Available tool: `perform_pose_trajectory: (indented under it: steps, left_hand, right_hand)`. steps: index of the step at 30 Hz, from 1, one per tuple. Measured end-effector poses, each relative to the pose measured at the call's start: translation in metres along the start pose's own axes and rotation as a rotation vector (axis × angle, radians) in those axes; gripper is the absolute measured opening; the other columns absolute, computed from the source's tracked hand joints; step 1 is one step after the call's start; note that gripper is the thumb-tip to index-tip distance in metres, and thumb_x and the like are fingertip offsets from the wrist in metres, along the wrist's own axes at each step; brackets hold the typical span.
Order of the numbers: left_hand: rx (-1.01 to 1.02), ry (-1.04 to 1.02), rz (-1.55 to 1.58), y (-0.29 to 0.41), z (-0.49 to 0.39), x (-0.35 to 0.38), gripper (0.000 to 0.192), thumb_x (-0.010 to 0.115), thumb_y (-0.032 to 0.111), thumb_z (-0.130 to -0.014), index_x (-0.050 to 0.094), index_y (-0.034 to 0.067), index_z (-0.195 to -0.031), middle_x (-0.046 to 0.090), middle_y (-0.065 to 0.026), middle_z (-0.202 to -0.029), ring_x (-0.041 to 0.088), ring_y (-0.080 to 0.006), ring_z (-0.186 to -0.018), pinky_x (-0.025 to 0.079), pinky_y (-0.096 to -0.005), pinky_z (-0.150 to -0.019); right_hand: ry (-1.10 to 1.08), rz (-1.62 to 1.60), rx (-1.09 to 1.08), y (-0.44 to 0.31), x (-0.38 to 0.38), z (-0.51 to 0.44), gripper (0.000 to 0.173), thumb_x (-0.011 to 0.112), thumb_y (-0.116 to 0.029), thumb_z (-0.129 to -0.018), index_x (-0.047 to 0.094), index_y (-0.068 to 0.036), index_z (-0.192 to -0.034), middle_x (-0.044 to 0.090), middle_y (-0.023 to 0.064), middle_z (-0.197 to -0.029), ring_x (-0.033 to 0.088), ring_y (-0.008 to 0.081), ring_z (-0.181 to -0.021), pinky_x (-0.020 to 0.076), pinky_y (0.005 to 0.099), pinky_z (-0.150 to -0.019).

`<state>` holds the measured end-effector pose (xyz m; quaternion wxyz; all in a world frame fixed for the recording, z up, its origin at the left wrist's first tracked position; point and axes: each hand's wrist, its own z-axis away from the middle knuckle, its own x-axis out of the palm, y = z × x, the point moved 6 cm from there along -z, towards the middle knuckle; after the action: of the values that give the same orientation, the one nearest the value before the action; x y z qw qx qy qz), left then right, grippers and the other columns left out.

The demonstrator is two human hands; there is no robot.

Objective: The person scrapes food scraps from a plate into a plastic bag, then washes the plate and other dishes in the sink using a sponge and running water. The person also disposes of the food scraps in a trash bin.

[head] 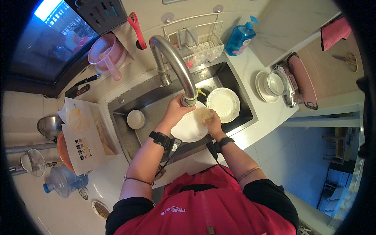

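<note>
A white plate is tilted over the sink, beneath the end of the steel faucet. My left hand grips its upper left rim, thumb lying on the plate near the faucet's mouth. In my right hand is a tan scrubbing pad, pressed against the plate's right side. Just right of that hand a second white dish with a wet surface rests in the sink. A small white bowl sits at the sink's left end. Whether water is running cannot be made out.
A blue pump bottle and a white wire rack stand behind the sink. Stacked bowls are on the right counter. At left are a printed bread bag, a knife and a pink basin.
</note>
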<state>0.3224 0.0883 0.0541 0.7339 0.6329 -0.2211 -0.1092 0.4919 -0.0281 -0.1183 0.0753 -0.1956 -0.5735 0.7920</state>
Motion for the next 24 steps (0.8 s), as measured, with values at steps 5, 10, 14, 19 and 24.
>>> perform_pose_trajectory:
  steps: [5,10,14,19,24]
  left_hand:
    - [-0.149,0.075,0.284,-0.015,0.011,-0.005,0.041,0.070,-0.008,-0.074,0.059,-0.002,-0.113,0.064,-0.0046,-0.099,0.061,-0.0130,-0.091,0.049,-0.0270,-0.085]
    - [-0.276,0.067,0.370,-0.013,0.014,-0.005,0.037,0.066,-0.008,-0.078,0.059,-0.002,-0.114,0.064,-0.0093,-0.105,0.062,-0.0171,-0.095,0.052,-0.0306,-0.088]
    - [-0.228,0.003,0.583,-0.001,0.009,0.000,0.028,0.061,0.000,-0.087,0.057,-0.006,-0.114,0.063,-0.0135,-0.111,0.062,-0.0234,-0.103,0.049,-0.0357,-0.098]
    - [-0.289,0.109,0.472,-0.003,0.021,-0.008,0.028,0.056,0.006,-0.093,0.054,-0.009,-0.117,0.062,-0.0173,-0.114,0.061,-0.0286,-0.107,0.049,-0.0390,-0.099]
    - [-0.257,0.036,0.678,0.000,0.016,0.007,0.029,0.055,0.013,-0.095,0.056,-0.009,-0.113,0.062,-0.0190,-0.113,0.062,-0.0294,-0.105,0.050,-0.0395,-0.097]
  right_hand:
    - [0.010,0.089,-0.035,-0.005,-0.004,0.000,0.065,0.060,0.018,-0.071,0.046,-0.004,-0.130,0.061,0.0098,-0.109,0.060,0.0170,-0.093,0.0523,0.0285,-0.077]
    - [0.030,0.124,-0.087,-0.010,-0.004,-0.001,0.061,0.062,0.015,-0.071,0.048,-0.003,-0.128,0.062,0.0100,-0.107,0.060,0.0178,-0.094,0.0516,0.0297,-0.079]
    - [0.034,0.160,-0.069,-0.013,0.001,0.001,0.058,0.062,0.012,-0.071,0.049,-0.002,-0.126,0.063,0.0100,-0.107,0.061,0.0192,-0.094,0.0507,0.0302,-0.081]
    - [-0.013,0.095,-0.015,-0.027,0.002,0.008,0.057,0.061,0.013,-0.072,0.050,-0.002,-0.126,0.063,0.0104,-0.106,0.061,0.0194,-0.094,0.0505,0.0299,-0.081]
    - [0.000,0.127,-0.015,-0.037,-0.002,0.009,0.057,0.060,0.013,-0.073,0.050,-0.002,-0.126,0.063,0.0110,-0.106,0.061,0.0197,-0.095,0.0507,0.0295,-0.080]
